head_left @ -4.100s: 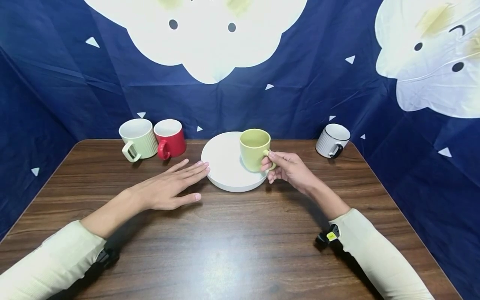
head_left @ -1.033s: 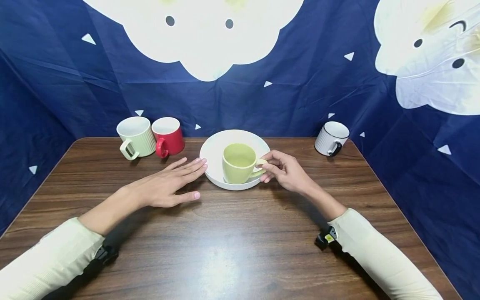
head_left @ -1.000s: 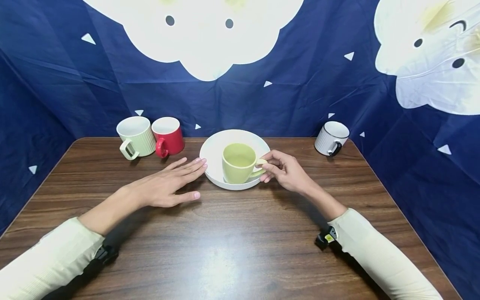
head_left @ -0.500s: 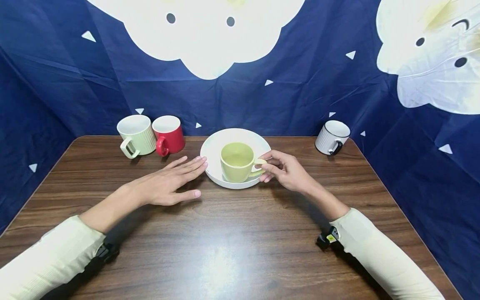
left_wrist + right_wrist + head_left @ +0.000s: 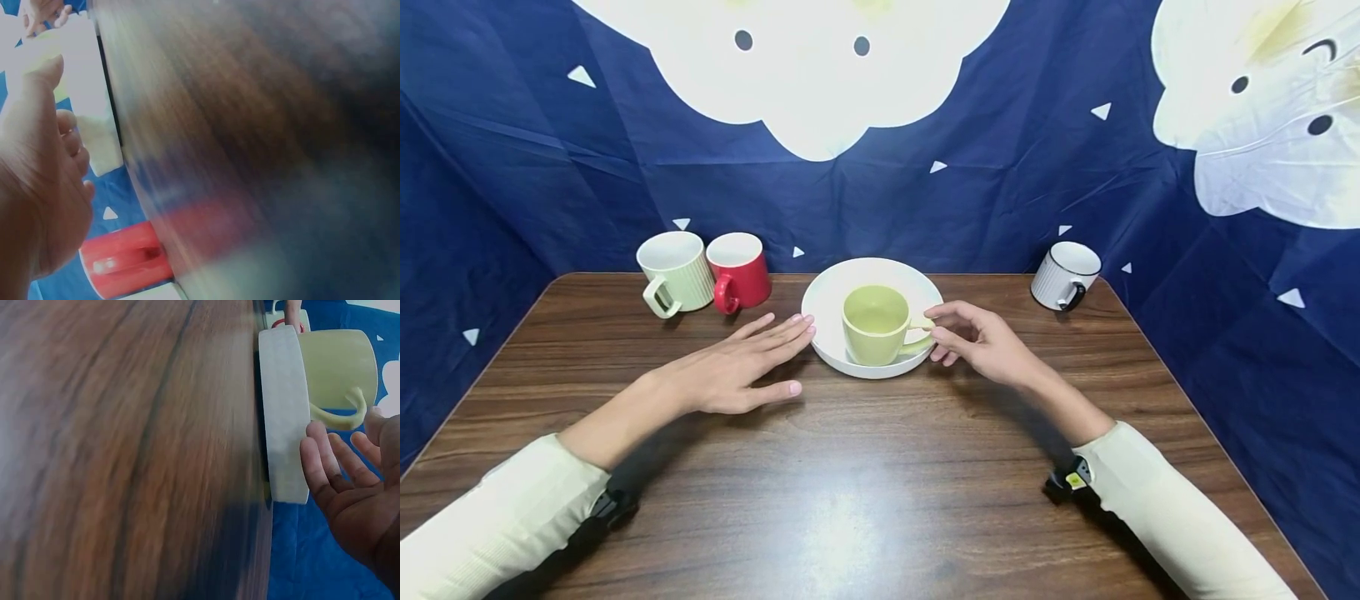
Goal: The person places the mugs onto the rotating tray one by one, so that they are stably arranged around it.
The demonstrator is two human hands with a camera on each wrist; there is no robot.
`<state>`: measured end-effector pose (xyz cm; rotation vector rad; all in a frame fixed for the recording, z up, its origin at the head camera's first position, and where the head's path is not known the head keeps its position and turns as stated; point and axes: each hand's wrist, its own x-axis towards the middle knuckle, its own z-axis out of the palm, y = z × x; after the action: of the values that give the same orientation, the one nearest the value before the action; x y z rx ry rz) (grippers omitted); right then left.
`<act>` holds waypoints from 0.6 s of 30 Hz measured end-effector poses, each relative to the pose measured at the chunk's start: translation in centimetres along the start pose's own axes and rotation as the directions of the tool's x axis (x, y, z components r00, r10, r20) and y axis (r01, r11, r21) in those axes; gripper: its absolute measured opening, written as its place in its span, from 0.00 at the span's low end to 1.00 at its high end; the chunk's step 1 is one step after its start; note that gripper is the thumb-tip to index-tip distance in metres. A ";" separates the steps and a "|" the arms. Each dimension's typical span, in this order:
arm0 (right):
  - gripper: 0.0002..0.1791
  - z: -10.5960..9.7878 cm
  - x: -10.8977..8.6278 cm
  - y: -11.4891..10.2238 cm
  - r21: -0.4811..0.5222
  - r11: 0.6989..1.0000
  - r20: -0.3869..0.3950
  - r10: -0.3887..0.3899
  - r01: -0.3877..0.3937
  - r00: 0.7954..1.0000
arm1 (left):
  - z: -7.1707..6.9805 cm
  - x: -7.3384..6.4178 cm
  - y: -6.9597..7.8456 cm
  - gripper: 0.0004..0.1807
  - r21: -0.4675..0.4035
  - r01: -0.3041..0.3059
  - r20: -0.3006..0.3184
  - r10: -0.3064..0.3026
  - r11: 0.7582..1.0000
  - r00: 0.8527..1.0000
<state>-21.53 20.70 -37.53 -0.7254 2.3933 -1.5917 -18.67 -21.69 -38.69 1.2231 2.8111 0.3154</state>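
A yellow-green mug (image 5: 876, 327) stands upright in the white round dish (image 5: 827, 292), its handle toward the right. My right hand (image 5: 988, 342) is just beside that handle, thumb and fingers spread apart around its end and no longer pinching it. In the right wrist view, the fingers of this hand (image 5: 356, 481) are loosely bent, with a gap to the mug's handle (image 5: 344, 419). My left hand (image 5: 737, 367) has its fingers straight, the fingertips at the dish's left rim. The left wrist view is blurred and overexposed around the dish.
At the back left stand a pale green ribbed mug (image 5: 677, 271) and a red mug (image 5: 743, 273), side by side. A white ribbed mug with a black handle (image 5: 1063, 277) is at the back right. A blue curtain (image 5: 985, 200) hangs behind the wooden table (image 5: 850, 483).
The mug was lowered from the dish's right side to its front middle. The right hand has since let go of the handle and drawn slightly right. The left hand stayed put.
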 end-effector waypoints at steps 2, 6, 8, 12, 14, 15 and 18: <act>0.20 -0.5 -0.4 0.1 -0.022 1.000 -0.017 0.005 -0.005 1.000 | 0.0 -0.1 0.1 0.47 0.002 0.005 0.007 -0.005 1.000 1.000; 0.20 -1.5 -1.0 0.5 -0.073 0.997 -0.055 0.029 -0.034 0.998 | 0.1 -0.5 0.4 0.46 0.006 0.000 -0.005 0.000 1.000 1.000; 0.21 -2.1 -1.4 0.8 -0.111 0.992 -0.091 0.042 -0.052 0.995 | 0.1 -0.7 0.6 0.46 0.003 0.000 -0.009 0.000 1.000 1.000; 0.22 -3.6 -2.0 1.4 -0.173 0.981 -0.170 0.057 -0.087 0.984 | 0.1 -1.1 1.2 0.45 -0.014 0.012 0.002 -0.012 1.000 1.000; 0.22 -4.2 -2.4 1.7 -0.184 0.979 -0.193 0.054 -0.090 0.980 | 0.1 -1.2 1.5 0.46 -0.015 0.018 0.013 -0.017 1.000 1.000; 0.22 -4.5 -2.6 1.8 -0.189 0.978 -0.203 0.053 -0.093 0.978 | 0.1 -1.2 1.6 0.46 -0.011 0.018 0.019 -0.018 1.000 1.000; 0.23 -5.3 -3.1 2.1 -0.195 0.976 -0.221 0.049 -0.094 0.974 | 0.2 -1.3 1.8 0.46 0.000 0.020 0.032 -0.020 1.000 0.999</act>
<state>-21.57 27.19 -37.67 -0.5137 2.7358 -1.4783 -16.48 -21.41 -38.50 1.1884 2.7944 0.2933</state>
